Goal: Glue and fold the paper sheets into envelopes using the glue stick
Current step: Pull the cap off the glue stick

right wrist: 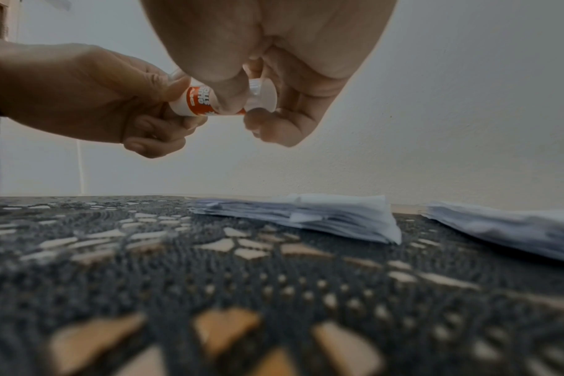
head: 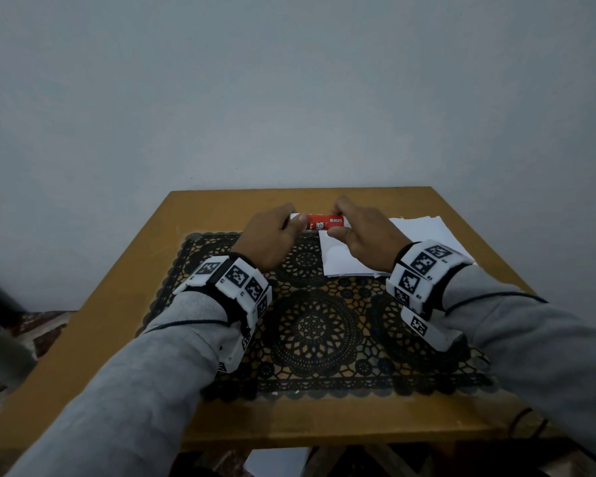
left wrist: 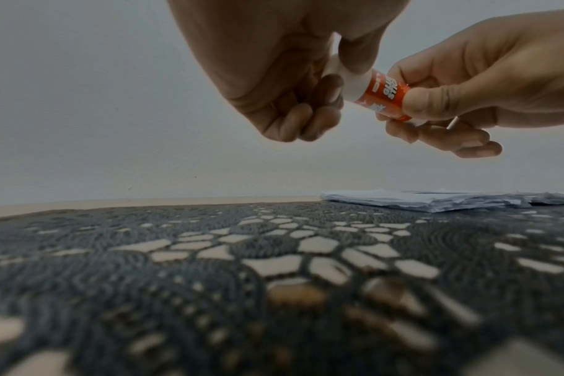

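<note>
Wooden tabletop [head: 124, 270], black lace mat [head: 310, 325], grey wall [head: 289, 80]. Glue stick [head: 325, 222] above far edge: left hand [head: 272, 235] grips cap, right hand [head: 365, 232] grips barrel.

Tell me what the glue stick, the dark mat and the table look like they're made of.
Glue stick: smooth plastic tube, white cap end, glossy orange printed label.
Mat: dark openwork lace pattern, possibly crochet or moulded vinyl; the tabletop shows through its holes.
Table: matte yellowish-brown board, probably wood or laminate; no grain is visible.

A red-and-white glue stick [head: 324, 222] held level above the table — white cap end leftward. White paper sheets [head: 351, 256] lie stacked flat on the lace mat beneath.
</note>
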A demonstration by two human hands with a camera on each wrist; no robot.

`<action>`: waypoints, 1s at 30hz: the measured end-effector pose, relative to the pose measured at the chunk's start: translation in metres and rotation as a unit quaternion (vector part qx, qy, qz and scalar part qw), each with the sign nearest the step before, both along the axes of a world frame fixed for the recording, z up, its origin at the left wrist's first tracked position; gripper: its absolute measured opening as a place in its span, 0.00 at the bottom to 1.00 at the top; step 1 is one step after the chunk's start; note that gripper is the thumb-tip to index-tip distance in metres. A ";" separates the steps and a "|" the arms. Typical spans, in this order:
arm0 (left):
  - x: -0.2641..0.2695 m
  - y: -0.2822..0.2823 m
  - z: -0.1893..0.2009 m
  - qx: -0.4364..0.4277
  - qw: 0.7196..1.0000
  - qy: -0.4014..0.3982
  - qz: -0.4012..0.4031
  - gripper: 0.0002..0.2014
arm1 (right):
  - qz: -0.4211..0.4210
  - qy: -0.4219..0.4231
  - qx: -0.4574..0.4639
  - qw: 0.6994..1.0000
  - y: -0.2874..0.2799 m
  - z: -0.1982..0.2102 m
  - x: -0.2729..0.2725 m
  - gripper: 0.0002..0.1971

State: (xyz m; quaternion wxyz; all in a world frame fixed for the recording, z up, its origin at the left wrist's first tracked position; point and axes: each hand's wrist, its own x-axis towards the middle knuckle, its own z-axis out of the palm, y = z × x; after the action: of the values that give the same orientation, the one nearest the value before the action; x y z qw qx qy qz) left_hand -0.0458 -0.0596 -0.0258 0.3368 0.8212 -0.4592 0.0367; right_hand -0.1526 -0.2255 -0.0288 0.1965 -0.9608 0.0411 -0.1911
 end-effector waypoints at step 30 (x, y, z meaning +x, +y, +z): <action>0.003 0.001 0.001 0.020 1.000 -0.018 0.001 0.12 | -0.012 0.017 -0.039 0.999 0.000 0.002 0.002 0.11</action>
State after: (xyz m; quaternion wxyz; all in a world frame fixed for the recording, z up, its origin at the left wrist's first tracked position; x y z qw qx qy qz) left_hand -0.0432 -0.0584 -0.0248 0.3120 0.8274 -0.4650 0.0426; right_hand -0.1507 -0.2256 -0.0267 0.1560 -0.9702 0.0480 -0.1789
